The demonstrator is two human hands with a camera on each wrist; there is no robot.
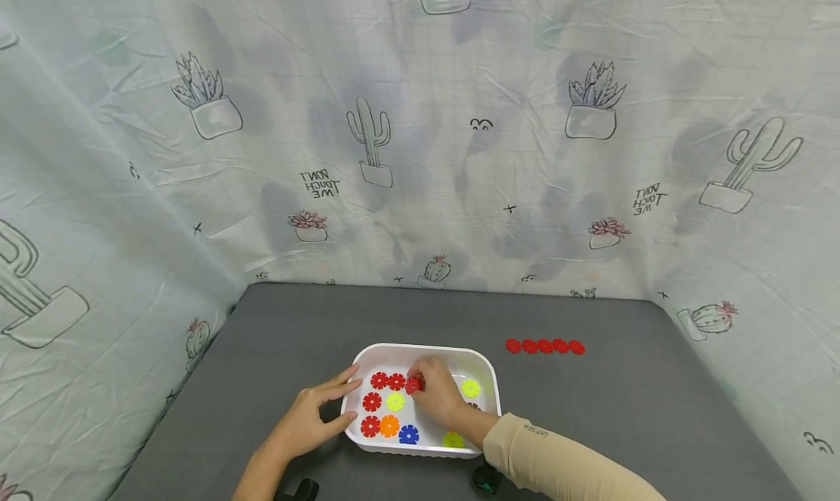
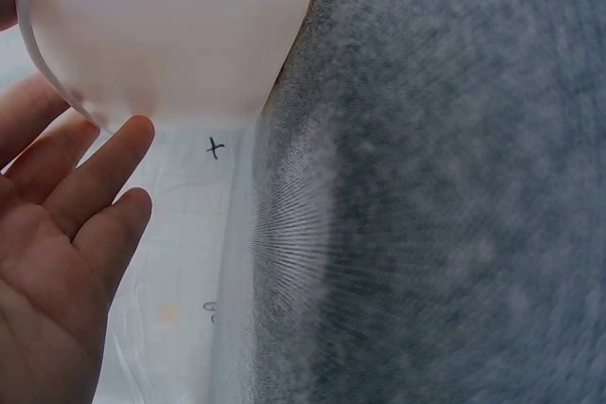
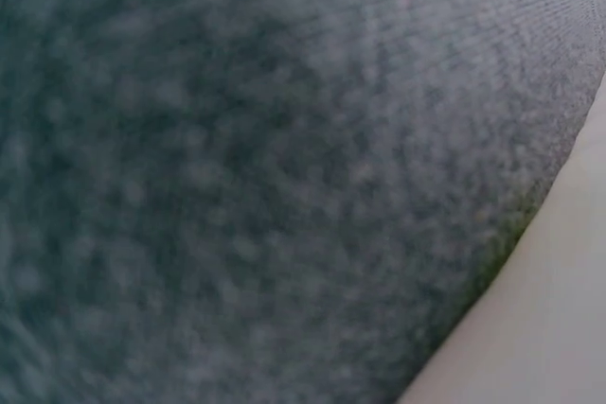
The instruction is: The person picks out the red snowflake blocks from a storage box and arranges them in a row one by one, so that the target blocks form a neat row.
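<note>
Nearest me, her right hand (image 1: 438, 393) pinches a red disc (image 1: 413, 385) at its fingertips inside the white tray (image 1: 420, 352) (long axis left-right); left hand (image 1: 313, 413), fingers straight, steadies the tray's left wall.

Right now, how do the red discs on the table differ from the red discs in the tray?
The red toothed discs on the grey table form one straight touching row, untouched. The red toothed discs in the white plastic tray sit clustered among other colours; the right hand pinches one. Same shape and colour.

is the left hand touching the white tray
Touching. The left wrist view shows the left hand's fingers lying straight against the white tray's outer wall with no gap.
</note>
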